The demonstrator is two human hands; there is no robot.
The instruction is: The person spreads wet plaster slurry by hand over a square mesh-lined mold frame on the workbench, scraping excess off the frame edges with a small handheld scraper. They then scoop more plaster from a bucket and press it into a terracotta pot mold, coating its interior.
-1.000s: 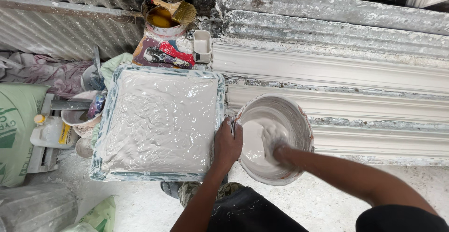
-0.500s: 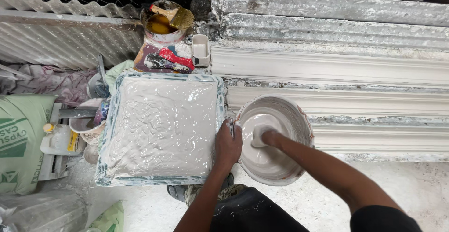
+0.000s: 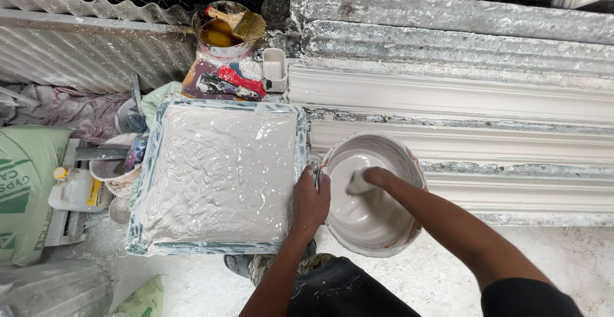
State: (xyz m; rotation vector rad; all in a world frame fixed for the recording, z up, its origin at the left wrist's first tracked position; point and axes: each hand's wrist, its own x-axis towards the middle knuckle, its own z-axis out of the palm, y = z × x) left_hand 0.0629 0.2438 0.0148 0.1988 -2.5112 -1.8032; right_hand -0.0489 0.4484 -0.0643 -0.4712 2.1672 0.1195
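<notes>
Your left hand [image 3: 311, 200] grips the near-left rim of the round white plaster-coated bowl [image 3: 409, 163], fingers closed on it, while your right hand [image 3: 363, 180] reaches inside, fingers plaster-smeared, curl unclear.

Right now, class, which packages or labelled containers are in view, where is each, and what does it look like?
Sack: far left, bulging, pale green with darker green print.
Plastic bottle: beside the sack, lying down, whitish, yellow cap and label.
Tin: above the square mould, round, paint-smeared, brush resting across it.
</notes>
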